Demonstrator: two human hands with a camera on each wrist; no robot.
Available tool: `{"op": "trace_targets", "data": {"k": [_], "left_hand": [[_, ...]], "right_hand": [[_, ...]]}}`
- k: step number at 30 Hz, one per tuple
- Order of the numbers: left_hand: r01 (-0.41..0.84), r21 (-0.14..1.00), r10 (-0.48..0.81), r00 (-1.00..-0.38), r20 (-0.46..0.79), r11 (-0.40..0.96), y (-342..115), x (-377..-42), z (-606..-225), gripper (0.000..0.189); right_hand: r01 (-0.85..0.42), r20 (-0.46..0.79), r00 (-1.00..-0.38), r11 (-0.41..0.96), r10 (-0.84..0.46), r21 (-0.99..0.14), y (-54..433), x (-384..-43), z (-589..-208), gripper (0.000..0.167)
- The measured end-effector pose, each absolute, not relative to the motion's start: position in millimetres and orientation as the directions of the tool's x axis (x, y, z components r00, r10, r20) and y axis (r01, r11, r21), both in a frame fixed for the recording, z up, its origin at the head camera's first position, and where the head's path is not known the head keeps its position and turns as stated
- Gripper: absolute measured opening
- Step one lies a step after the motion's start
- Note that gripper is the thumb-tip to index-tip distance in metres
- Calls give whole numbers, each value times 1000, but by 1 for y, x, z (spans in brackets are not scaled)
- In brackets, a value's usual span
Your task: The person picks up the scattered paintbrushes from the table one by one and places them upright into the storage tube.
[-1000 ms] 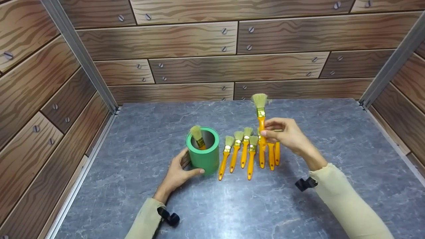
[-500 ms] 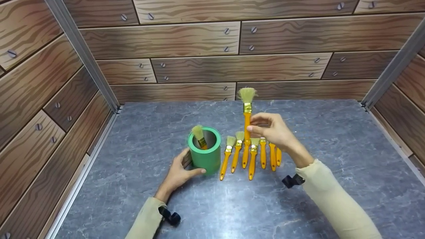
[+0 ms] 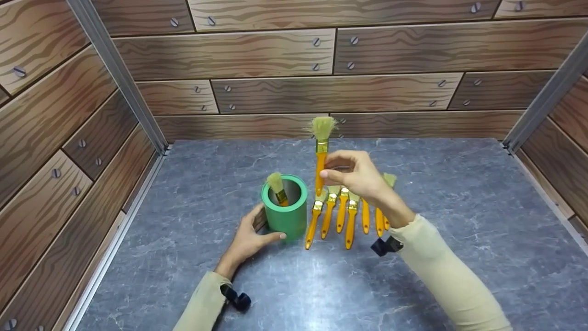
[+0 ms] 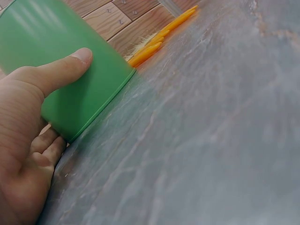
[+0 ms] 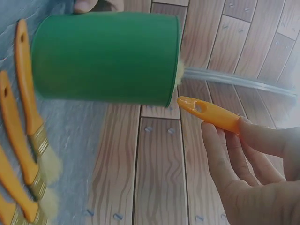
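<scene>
A green can [image 3: 287,223] stands upright on the table, and one paintbrush [image 3: 277,188] leans inside it with its bristles above the rim. My left hand [image 3: 250,239] holds the can low on its left side, thumb across the front; the left wrist view shows the thumb [image 4: 70,68] flat on the green wall. Between thumb and fingers my right hand [image 3: 356,174] pinches another paintbrush [image 3: 320,158] by its orange handle, bristles up, in the air just right of the can. The handle's holed end [image 5: 199,108] points down near the can's rim in the right wrist view.
Several orange-handled paintbrushes [image 3: 351,223] lie side by side on the grey marbled table [image 3: 220,165], right of the can and partly under the right hand. Wood-patterned walls [image 3: 275,55] close off the back and both sides.
My right hand has carried its paintbrush leftward and slightly up, from above the right-hand brushes to beside the can. The left hand keeps its hold on the can.
</scene>
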State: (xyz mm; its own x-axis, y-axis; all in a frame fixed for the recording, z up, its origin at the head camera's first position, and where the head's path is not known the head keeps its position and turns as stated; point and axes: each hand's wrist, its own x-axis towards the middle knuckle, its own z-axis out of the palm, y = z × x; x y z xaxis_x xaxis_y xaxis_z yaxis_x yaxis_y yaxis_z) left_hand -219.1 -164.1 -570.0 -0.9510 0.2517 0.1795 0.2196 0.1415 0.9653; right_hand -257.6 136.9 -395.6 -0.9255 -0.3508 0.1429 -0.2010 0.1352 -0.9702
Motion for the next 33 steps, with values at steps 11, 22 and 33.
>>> {"op": "trace_targets", "data": {"k": [11, 22, 33], "left_hand": [[219, 967, 247, -952, 182, 133, -163, -220, -571, 99], [209, 972, 244, -953, 177, 109, -162, -221, -570, 100], [200, 974, 256, -952, 169, 104, -163, -221, -570, 100]], "right_hand": [[-207, 150, -903, 104, -402, -973, 109, -255, -391, 22], [-250, 171, -876, 121, -452, -961, 87, -255, -404, 21], [-345, 213, -855, 213, -472, -914, 74, -255, -418, 21]]}}
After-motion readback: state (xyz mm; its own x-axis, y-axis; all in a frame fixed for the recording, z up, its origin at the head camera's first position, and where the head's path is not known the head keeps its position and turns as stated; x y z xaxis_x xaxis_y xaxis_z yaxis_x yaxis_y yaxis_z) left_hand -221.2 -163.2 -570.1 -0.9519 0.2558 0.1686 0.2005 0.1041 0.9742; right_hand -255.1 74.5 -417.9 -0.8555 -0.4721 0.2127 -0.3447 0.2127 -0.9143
